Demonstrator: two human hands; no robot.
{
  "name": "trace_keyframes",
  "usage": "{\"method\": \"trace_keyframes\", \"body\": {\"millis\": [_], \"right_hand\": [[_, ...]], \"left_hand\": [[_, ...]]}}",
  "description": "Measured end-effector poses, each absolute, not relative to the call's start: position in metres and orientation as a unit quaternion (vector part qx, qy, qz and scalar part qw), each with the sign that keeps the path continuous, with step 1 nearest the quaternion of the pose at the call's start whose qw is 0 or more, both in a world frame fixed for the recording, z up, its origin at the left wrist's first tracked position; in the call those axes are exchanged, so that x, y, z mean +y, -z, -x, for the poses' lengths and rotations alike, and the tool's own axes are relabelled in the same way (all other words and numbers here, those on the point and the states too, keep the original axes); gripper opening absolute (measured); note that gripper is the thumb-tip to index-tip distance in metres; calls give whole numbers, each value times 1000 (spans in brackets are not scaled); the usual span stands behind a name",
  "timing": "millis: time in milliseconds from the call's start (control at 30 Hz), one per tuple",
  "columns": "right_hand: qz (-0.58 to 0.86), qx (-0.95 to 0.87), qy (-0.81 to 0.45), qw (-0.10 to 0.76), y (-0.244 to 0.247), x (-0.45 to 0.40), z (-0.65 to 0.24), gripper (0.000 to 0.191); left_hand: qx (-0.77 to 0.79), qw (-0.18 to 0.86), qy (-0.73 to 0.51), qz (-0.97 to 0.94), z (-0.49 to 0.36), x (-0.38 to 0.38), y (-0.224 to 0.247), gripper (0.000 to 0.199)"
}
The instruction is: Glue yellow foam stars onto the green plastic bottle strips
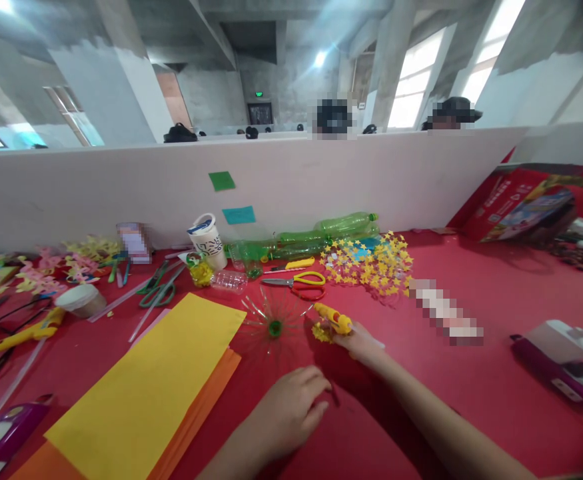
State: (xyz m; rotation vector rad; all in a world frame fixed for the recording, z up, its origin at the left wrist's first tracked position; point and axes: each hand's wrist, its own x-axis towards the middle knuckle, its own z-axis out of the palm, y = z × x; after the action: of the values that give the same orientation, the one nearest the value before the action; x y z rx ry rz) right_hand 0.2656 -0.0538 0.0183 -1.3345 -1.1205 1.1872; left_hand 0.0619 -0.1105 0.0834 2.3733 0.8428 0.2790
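My right hand [364, 345] is wrapped round a yellow hot glue gun [334, 319], its nozzle pointing left. Small yellow pieces [322, 332] show just below the gun; whether the hand holds them too, I cannot tell. By the nozzle, a plastic bottle top cut into thin clear strips [274, 327] lies spread like a flower, green at its centre. My left hand [296, 408] rests low over the red table, nearer to me, fingers loosely bent and apart, with nothing seen in it. Behind the strips lie scissors [296, 283] with yellow and red handles and a yellow cutter [294, 266].
Yellow paper [151, 380] lies over orange sheets at left. Green bottles [301, 243] and a white cup [207, 241] line the partition [281, 160]. Yellow paper stars [388, 267] are heaped behind the right hand. Another glue gun [26, 331] lies far left; a red bag [526, 200] leans at right.
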Motion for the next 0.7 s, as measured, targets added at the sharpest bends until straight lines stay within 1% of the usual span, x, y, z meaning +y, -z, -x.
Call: {"method": "trace_keyframes", "body": {"millis": [100,167,267,333,400,467,533,567,700], "right_hand": [[532,-481,-491,493,-16,-67,-264,22],[528,-473,-477,519,-16,-66,-266,23],[515,-448,-466,563,-19,-51,-268,26],[497,-435,-472,584,-21,-37,-266,30],[473,-426,-487,598,-23,-24,-262,30],[453,-416,-506,605,-22,-17,-255,26],[442,-404,-522,607,-20,-16,-249,22],[440,-398,-530,606,-18,-17,-246,21],[438,-375,-559,595,-9,-37,-232,21]], "left_hand": [[298,299,-104,-901,-63,-117,-87,21],[283,297,-120,-904,-61,-121,-93,21],[312,271,-216,-885,-50,-119,-102,22],[386,202,-314,-844,-40,-110,-104,24],[453,122,-381,-797,-27,-96,-101,31],[514,89,-433,-735,-12,-78,-92,35],[565,109,-473,-667,3,-60,-79,40],[585,137,-483,-637,10,-52,-72,40],[640,268,-457,-556,27,-29,-44,41]]}}
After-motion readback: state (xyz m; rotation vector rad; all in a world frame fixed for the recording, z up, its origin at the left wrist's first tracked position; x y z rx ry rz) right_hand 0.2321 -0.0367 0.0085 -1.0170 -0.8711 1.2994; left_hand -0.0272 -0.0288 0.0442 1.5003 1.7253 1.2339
